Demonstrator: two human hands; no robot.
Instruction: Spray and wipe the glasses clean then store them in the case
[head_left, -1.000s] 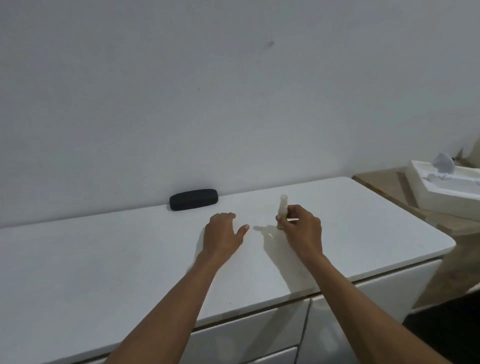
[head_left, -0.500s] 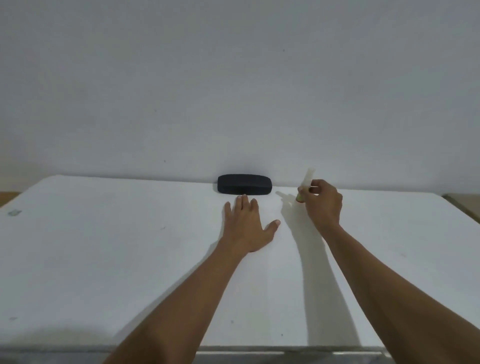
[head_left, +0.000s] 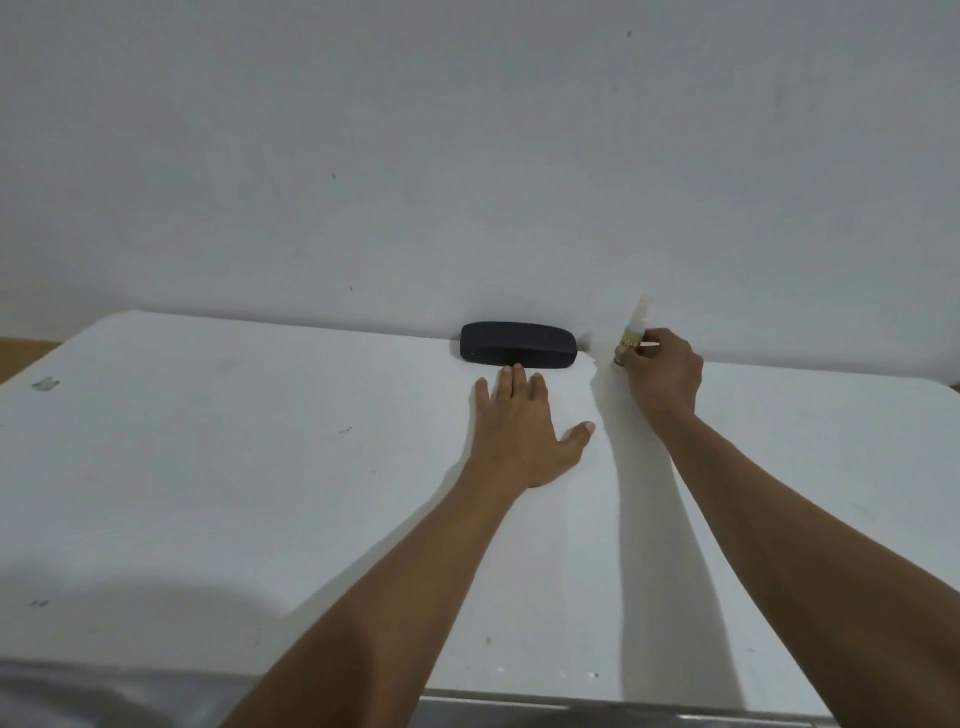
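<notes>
A black glasses case (head_left: 518, 345) lies closed on the white countertop (head_left: 208, 467), against the wall. My left hand (head_left: 524, 431) rests flat on the counter, fingers spread, with its fingertips just touching the case's front edge. To the right of the case my right hand (head_left: 660, 374) holds a small clear spray bottle (head_left: 632, 332) with a yellow label, upright near the wall. No glasses are visible.
A plain white wall (head_left: 467, 156) rises directly behind the counter. A small grey mark (head_left: 45, 384) lies at the counter's far left. The counter's front edge (head_left: 623, 701) runs along the bottom of the view.
Both hands have reached farther toward the wall. The left fingertips have arrived at the case. The right hand has carried the spray bottle back, level with the case's right end.
</notes>
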